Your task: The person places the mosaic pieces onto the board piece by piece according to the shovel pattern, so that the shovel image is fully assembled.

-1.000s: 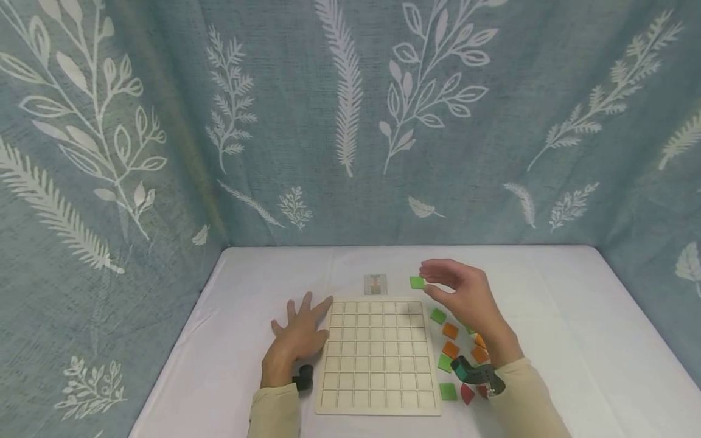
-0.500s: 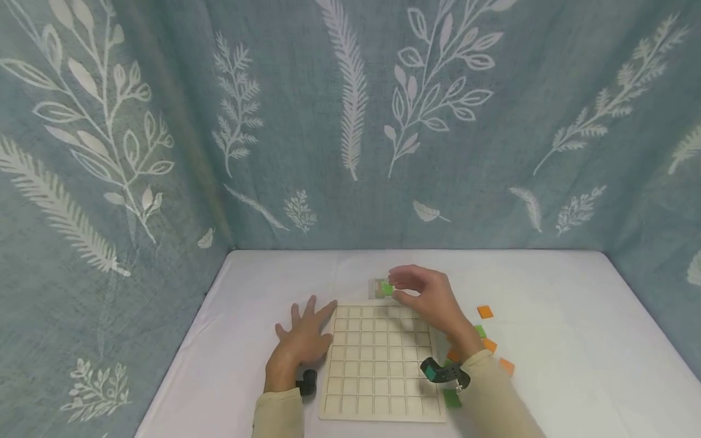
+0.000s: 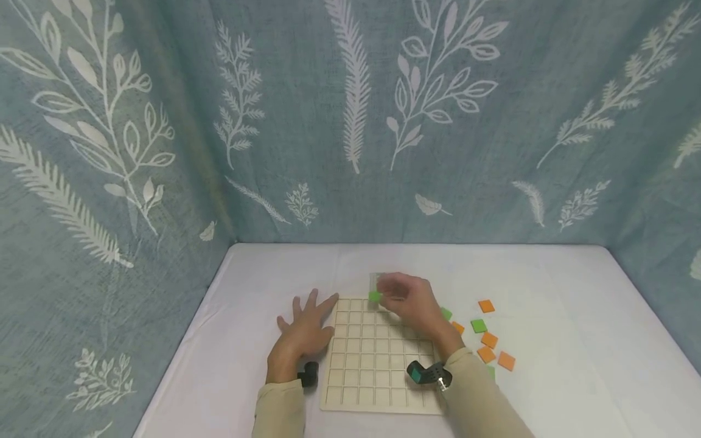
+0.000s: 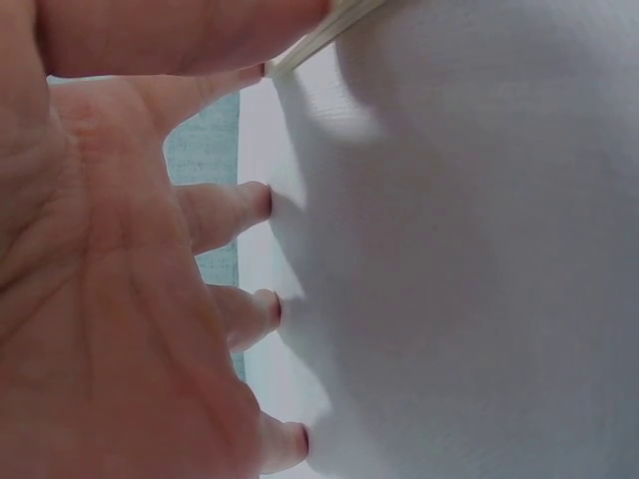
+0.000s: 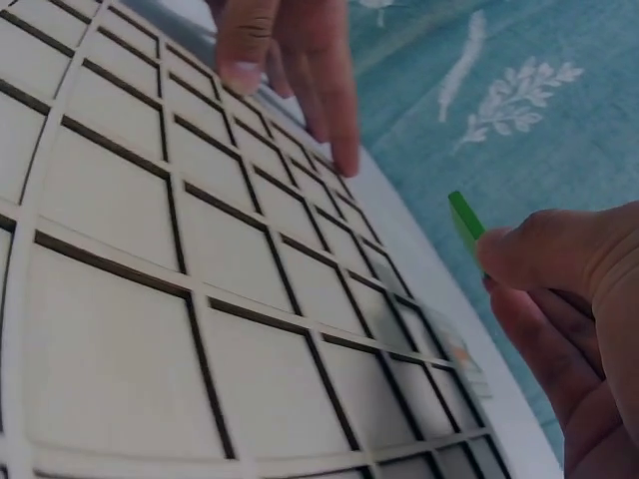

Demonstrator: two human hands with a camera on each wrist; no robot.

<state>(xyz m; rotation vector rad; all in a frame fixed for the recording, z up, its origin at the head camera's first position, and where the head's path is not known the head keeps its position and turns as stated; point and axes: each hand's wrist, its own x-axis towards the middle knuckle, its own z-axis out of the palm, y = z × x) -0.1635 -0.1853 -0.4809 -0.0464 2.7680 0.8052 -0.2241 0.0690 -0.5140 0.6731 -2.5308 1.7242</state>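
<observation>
A pale wooden grid board [image 3: 378, 365] with raised square cells lies on the white table. My right hand [image 3: 408, 298] pinches a green square tile [image 3: 375, 296] between thumb and fingers, above the board's far edge. In the right wrist view the tile [image 5: 464, 228] is seen nearly edge-on, apart from the board. My left hand [image 3: 306, 325] is spread flat at the board's left side, with index fingertip and thumb touching its edge. In the left wrist view the other fingertips of the left hand [image 4: 120, 249] rest on the tabletop.
A small clear card [image 3: 374, 281] lies behind the board, partly hidden by my right hand. Several orange tiles [image 3: 506, 361] and green tiles [image 3: 479, 326] lie to the board's right, some hidden by my right arm. A patterned blue curtain [image 3: 350, 121] stands behind the table.
My right hand has carried the green tile leftward from the far right of the board, past the clear card, to the board's far edge. The left hand stays in place.
</observation>
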